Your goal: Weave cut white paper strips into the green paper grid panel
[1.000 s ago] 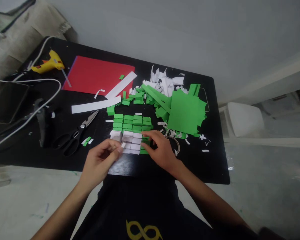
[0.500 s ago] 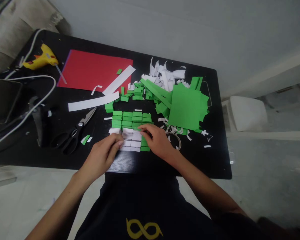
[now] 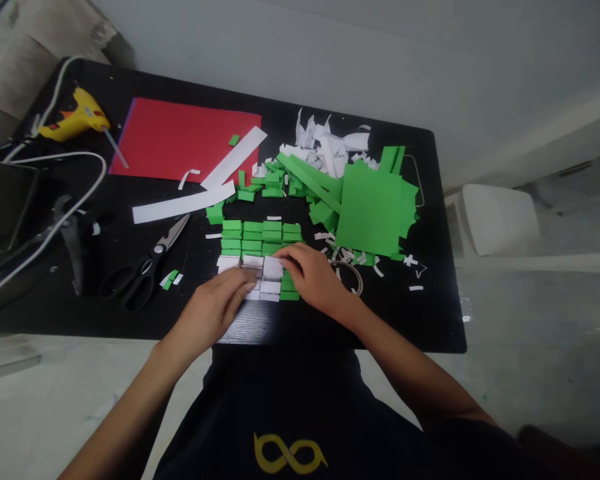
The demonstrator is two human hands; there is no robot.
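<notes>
Rows of small folded green paper pieces (image 3: 260, 237) lie on the black table (image 3: 420, 320), with rows of small white pieces (image 3: 267, 283) just in front of them. My left hand (image 3: 217, 310) rests flat, fingers stretched out onto the left white pieces. My right hand (image 3: 313, 277) lies over the right end of the rows, its fingertips pressing on a white piece (image 3: 273, 267) and covering green ones.
Black scissors (image 3: 143, 270) lie left of the rows. A red sheet (image 3: 180, 140), two long white strips (image 3: 185, 203), a yellow glue gun (image 3: 75, 117) and cables sit at the back left. Green sheets (image 3: 375, 210), white scraps (image 3: 330, 147) and a tape ring (image 3: 353, 273) lie right.
My left hand, which was raised and pinching a small white piece, has come down flat onto the white rows. My right hand slid slightly left along the rows.
</notes>
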